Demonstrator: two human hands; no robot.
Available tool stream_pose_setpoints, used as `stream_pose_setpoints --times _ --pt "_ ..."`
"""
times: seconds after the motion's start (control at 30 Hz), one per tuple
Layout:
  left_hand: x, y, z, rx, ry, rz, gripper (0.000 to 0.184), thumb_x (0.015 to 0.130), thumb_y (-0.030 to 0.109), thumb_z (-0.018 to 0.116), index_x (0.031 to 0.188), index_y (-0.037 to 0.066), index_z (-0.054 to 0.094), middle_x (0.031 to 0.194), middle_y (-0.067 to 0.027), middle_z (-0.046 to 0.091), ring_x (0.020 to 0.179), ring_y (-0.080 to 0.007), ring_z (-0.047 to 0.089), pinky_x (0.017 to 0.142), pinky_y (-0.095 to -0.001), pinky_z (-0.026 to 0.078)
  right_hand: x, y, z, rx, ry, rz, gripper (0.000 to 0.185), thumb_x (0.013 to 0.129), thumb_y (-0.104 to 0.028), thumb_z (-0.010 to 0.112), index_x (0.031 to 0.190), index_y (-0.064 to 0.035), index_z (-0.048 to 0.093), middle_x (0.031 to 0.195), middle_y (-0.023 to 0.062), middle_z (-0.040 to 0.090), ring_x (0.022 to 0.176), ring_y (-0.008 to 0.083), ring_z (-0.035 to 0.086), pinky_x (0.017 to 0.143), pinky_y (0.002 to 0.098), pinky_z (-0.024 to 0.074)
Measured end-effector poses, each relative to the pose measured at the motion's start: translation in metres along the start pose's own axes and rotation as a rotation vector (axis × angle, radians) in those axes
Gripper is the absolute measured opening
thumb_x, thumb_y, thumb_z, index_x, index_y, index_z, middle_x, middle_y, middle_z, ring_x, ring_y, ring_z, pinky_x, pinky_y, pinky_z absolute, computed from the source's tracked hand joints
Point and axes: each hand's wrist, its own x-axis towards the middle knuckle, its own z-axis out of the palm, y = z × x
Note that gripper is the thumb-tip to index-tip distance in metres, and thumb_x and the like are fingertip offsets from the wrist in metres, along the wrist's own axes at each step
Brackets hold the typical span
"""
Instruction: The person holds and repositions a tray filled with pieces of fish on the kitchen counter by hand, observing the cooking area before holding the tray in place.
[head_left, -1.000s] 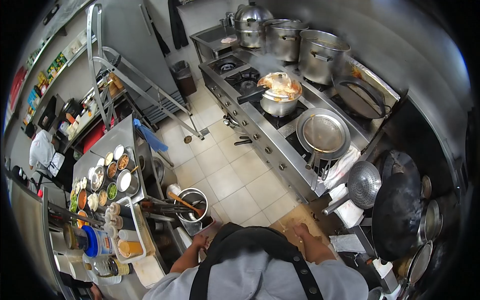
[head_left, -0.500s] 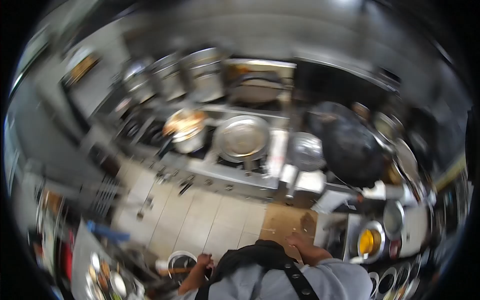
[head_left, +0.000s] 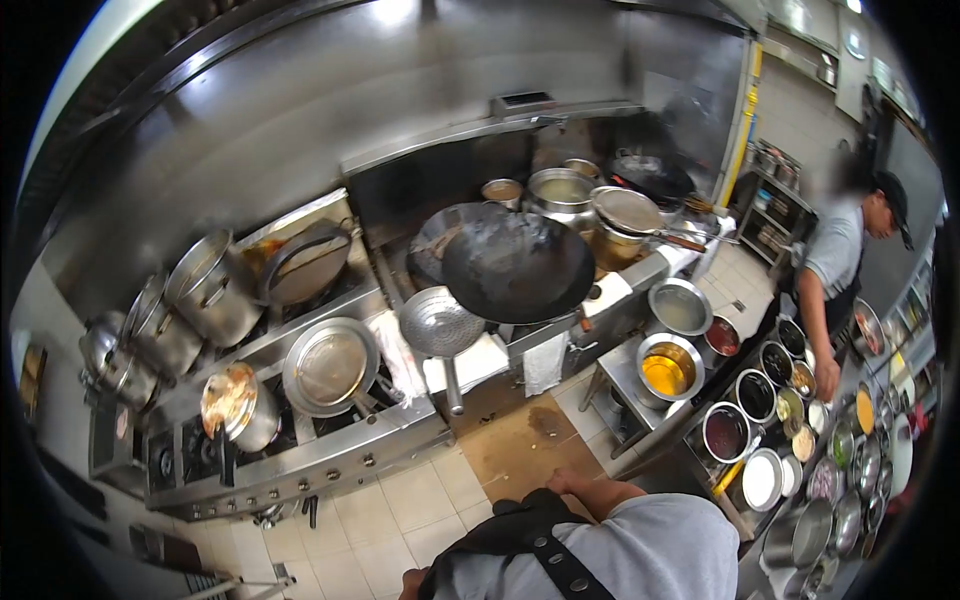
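Observation:
My right hand (head_left: 562,481) hangs in front of my body, over the brown floor mat (head_left: 522,452). It touches nothing that I can see, and its fingers are too small and foreshortened to make out. Only a sliver of my left hand (head_left: 412,581) shows at the bottom edge beside my dark apron (head_left: 497,548); its fingers are hidden. Ahead of me, a perforated ladle (head_left: 442,322) lies beside a large black wok (head_left: 517,268). On the stove at left sit a strainer pan (head_left: 330,367) and a pot with a food-stained rim (head_left: 258,418).
Tall steel pots (head_left: 214,290) line the stove's back. At right, a bowl of yellow liquid (head_left: 666,371) stands on a low steel table (head_left: 622,378). A co-worker (head_left: 832,255) reaches over a counter with several containers, including a white-filled one (head_left: 762,479).
My view has turned to the right, bringing the co-worker and the container counter into sight. My left hand has mostly dropped out of view. The picture is sharper now.

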Motion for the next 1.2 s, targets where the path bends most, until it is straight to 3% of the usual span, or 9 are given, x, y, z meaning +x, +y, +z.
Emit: stream_pose_setpoints --times 0.1,0.2,0.3,0.4,0.6,0.7,0.83,1.0,1.2 --pt "0.007 0.014 -0.021 0.096 0.023 0.125 0.025 0.085 0.019 0.042 0.096 0.01 0.063 0.092 -0.0146 0.065 0.088 -0.0329 0.061 0.077 -0.0433 0.047 0.008 0.02 0.04 0.387 0.053 0.445 0.038 0.082 -0.033 0.043 0.08 -0.006 0.069 0.082 0.0202 0.066 0.082 0.0337 0.064 0.075 0.0409 0.0502" --pt "0.023 0.022 -0.031 0.035 -0.028 0.079 0.029 0.09 0.023 0.04 0.104 0.01 0.062 0.098 -0.0157 0.065 0.092 -0.0328 0.061 0.079 -0.0417 0.047 0.052 0.071 0.121 0.084 0.352 0.164 0.04 0.083 -0.033 0.042 0.082 -0.0044 0.069 0.084 0.0194 0.066 0.082 0.0337 0.064 0.075 0.0405 0.0504" --pt "0.045 0.029 -0.038 0.037 -0.039 0.086 0.029 0.089 0.025 0.042 0.104 0.012 0.063 0.097 -0.0147 0.066 0.092 -0.0321 0.062 0.078 -0.0416 0.047 0.001 0.032 0.059 0.048 0.242 0.088 0.044 0.083 -0.035 0.043 0.081 -0.0002 0.069 0.083 0.0213 0.066 0.08 0.035 0.064 0.072 0.0419 0.0503" --pt "0.063 0.035 -0.042 0.044 -0.049 0.101 0.029 0.087 0.026 0.044 0.105 0.013 0.063 0.097 -0.0138 0.066 0.091 -0.0315 0.062 0.078 -0.0416 0.048 -0.062 -0.023 -0.002 0.576 0.242 0.457 0.047 0.083 -0.038 0.045 0.079 0.0031 0.068 0.081 0.0232 0.065 0.077 0.0358 0.064 0.069 0.0428 0.0503" --pt "0.087 0.049 -0.057 0.048 -0.077 0.11 0.03 0.085 0.03 0.047 0.106 0.016 0.063 0.096 -0.0119 0.067 0.09 -0.0302 0.063 0.076 -0.0414 0.049 -0.074 -0.032 0.004 0.65 0.279 0.479 0.047 0.082 -0.039 0.047 0.081 0.0042 0.067 0.082 0.0243 0.065 0.079 0.0376 0.064 0.072 0.044 0.0498" --pt "0.093 0.053 -0.061 0.051 -0.092 0.106 0.03 0.084 0.031 0.049 0.107 0.017 0.064 0.096 -0.011 0.067 0.09 -0.0295 0.063 0.076 -0.0414 0.049 -0.009 0.023 0.085 0.616 0.302 0.474 0.048 0.083 -0.04 0.047 0.083 0.0034 0.067 0.087 0.0248 0.065 0.085 0.0397 0.062 0.076 0.045 0.0487" --pt "0.097 0.049 -0.06 0.05 -0.106 0.082 0.031 0.083 0.034 0.051 0.108 0.019 0.064 0.095 -0.0098 0.067 0.089 -0.0287 0.064 0.075 -0.0413 0.05 -0.049 -0.013 0.02 0.564 0.232 0.363 0.045 0.084 -0.038 0.046 0.085 0.0005 0.067 0.091 0.0251 0.064 0.09 0.0409 0.06 0.08 0.0457 0.0471" --pt "0.076 0.032 -0.044 0.028 -0.124 0.002 0.033 0.081 0.036 0.054 0.109 0.022 0.064 0.095 -0.0082 0.068 0.088 -0.0276 0.064 0.074 -0.0412 0.051 0.028 0.029 0.087 0.16 0.274 0.125 0.042 0.088 -0.037 0.04 0.089 -0.0043 0.067 0.095 0.024 0.063 0.092 0.0392 0.06 0.082 0.0461 0.0462" --pt "0.022 -0.025 0.064 0.18 -0.35 -0.127 0.035 0.079 0.04 0.057 0.11 0.025 0.065 0.094 -0.0064 0.069 0.087 -0.0263 0.065 0.072 -0.0411 0.052 -0.011 -0.008 0.038 -0.053 0.147 0.031 0.031 0.088 -0.029 0.043 0.094 -0.0109 0.067 0.087 0.0145 0.066 0.088 0.0301 0.064 0.077 0.0418 0.0487"
